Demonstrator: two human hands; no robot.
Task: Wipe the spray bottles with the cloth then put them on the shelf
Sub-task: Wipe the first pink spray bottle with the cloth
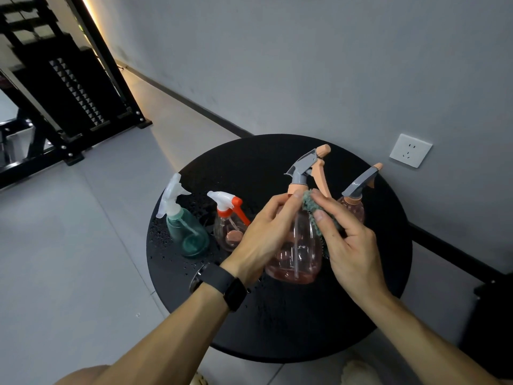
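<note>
- A black shelving rack is seen at the far left, standing on the grey floor well apart from the round black table.
- Water droplets are scattered over the left part of the table top.
- A teal spray bottle with a translucent white trigger head is stood upright at the left edge of the table; no liquid level can be made out through its tinted wall, only the dip tube curling at the bottom.
- Just beside it, a clear pinkish bottle with a white and orange-red head is stood; its body appears empty apart from the tube, and its right side is hidden behind the left hand.
- The left hand, with a dark watch on the wrist, is curled round the neck and shoulder of the large pink bottle, which is held tilted over the table's middle; a straight dip tube is visible inside, and whether liquid is present cannot be told.
- A teal cloth is pressed against the upper right of that bottle by the right hand, whose fingers are bent round the cloth.
- A small pink bottle with a grey head is stood behind the right hand, near the table's far edge.
- A white wall socket is mounted on the grey wall at the right.
</note>
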